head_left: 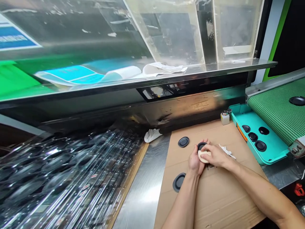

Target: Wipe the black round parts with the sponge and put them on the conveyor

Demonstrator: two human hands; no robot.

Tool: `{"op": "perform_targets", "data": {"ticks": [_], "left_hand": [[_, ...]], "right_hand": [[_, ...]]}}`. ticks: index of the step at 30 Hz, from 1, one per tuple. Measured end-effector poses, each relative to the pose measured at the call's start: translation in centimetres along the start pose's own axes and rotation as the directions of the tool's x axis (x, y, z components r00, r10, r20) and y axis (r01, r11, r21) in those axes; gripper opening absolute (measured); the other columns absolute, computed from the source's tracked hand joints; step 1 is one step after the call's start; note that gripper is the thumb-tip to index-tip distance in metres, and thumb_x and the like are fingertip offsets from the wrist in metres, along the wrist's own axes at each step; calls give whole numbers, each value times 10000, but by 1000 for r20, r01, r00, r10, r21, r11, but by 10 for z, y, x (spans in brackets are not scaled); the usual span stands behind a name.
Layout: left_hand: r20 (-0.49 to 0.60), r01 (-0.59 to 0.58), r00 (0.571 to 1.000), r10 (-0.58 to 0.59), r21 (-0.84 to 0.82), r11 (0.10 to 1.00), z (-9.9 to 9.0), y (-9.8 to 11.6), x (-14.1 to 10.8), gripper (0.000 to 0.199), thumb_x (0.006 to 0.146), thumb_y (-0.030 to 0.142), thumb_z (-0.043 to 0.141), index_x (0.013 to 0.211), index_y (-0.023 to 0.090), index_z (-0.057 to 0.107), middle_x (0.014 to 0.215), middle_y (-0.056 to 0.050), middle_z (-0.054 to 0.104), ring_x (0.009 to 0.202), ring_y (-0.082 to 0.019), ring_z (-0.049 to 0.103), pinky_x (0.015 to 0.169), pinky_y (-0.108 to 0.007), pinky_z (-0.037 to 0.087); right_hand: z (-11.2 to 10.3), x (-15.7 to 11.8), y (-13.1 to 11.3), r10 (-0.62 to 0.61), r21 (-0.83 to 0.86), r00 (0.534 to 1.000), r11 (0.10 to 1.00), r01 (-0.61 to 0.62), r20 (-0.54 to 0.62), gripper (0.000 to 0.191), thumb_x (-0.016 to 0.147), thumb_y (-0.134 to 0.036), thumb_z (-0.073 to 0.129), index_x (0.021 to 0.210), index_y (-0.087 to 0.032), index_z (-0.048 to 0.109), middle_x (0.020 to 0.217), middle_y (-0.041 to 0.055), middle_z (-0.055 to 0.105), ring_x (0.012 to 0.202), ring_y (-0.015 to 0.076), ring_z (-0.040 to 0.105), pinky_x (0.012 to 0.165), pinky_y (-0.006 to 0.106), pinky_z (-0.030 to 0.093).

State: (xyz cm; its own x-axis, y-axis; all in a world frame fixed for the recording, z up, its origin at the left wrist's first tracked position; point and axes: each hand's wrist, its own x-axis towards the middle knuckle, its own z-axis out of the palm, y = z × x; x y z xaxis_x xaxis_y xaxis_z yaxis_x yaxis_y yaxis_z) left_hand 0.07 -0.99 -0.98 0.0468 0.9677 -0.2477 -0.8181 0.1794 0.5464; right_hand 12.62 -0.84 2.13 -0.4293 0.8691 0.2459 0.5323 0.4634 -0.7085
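Over the cardboard sheet (228,194), my left hand (195,162) cradles a round black disc-shaped part (202,145) from below. My right hand (218,156) is closed around a pale cream pad (204,156) and presses it against that part. Part of the black piece is hidden by the fingers and the pad. Another black disc-shaped part (183,142) lies up and to the left of my hands. A further black ring-shaped part (178,182) is partly covered by my left forearm. Beside my right wrist is a crumpled white cloth (227,152).
At right stands a teal tray (274,149) holding several black parts, next to a green conveyor belt (281,105). A small white bottle (225,117) stands at the cardboard's far edge. Clear plastic trays (59,171) fill the left. A white glove (152,135) lies behind, below a metal shelf (214,67).
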Motion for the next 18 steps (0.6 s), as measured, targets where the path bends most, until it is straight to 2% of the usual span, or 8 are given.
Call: {"op": "perform_targets", "data": {"ticks": [2, 5, 7, 10, 14, 18], "left_hand": [[-8, -1, 1000, 1, -19, 1000, -1, 0, 0, 387, 1030, 360, 398, 1226, 161, 666, 1324, -139, 663, 1276, -244, 599, 1144, -443, 430], [8, -25, 1000, 26, -34, 999, 0, -2, 0, 394, 1041, 326, 375, 1244, 139, 657, 1284, -140, 685, 1255, -220, 614, 1124, -388, 449], [-4, -27, 1000, 27, -37, 999, 1, -3, -2, 387, 1039, 299, 381, 1265, 132, 648, 1271, -139, 692, 1236, -212, 627, 1107, -366, 464], [-1, 12, 1000, -12, -33, 999, 3, -5, -3, 389, 1033, 290, 400, 1286, 114, 637, 1260, -152, 697, 1221, -223, 638, 1099, -375, 473], [-16, 29, 999, -30, -51, 998, 2, -4, -1, 418, 1050, 308, 349, 1287, 118, 637, 1225, -148, 713, 1182, -226, 660, 1067, -395, 504], [-72, 22, 997, -31, -123, 992, -3, 0, 5, 438, 1054, 289, 314, 1278, 89, 633, 1225, -174, 703, 1148, -220, 677, 997, -353, 548]], "right_hand": [[5, 0, 0, 16, -101, 999, 995, -21, -48, 210, 937, -289, 619, 1141, -254, 654, 1052, 27, 684, 945, 181, 642, 789, 247, 450], [11, 3, 1, 137, -240, 962, 951, -195, -237, 230, 1016, -324, 495, 1177, -238, 634, 1124, 73, 603, 930, 187, 620, 762, 261, 448], [13, 4, 1, 148, -285, 963, 935, -211, -227, 256, 1022, -361, 488, 1206, -246, 623, 1122, 72, 570, 892, 181, 613, 733, 258, 446], [13, 5, 2, 72, -302, 983, 946, -120, -166, 291, 1019, -375, 500, 1279, -277, 588, 1133, 61, 553, 909, 180, 610, 743, 256, 449], [12, 5, 7, 145, -276, 958, 937, -214, -249, 294, 1033, -376, 477, 1274, -250, 587, 1156, 74, 545, 941, 189, 613, 758, 262, 456], [15, 3, 7, 137, -242, 966, 951, -190, -218, 334, 1025, -384, 495, 1331, -265, 553, 1145, 66, 555, 932, 189, 622, 761, 266, 461]]}}
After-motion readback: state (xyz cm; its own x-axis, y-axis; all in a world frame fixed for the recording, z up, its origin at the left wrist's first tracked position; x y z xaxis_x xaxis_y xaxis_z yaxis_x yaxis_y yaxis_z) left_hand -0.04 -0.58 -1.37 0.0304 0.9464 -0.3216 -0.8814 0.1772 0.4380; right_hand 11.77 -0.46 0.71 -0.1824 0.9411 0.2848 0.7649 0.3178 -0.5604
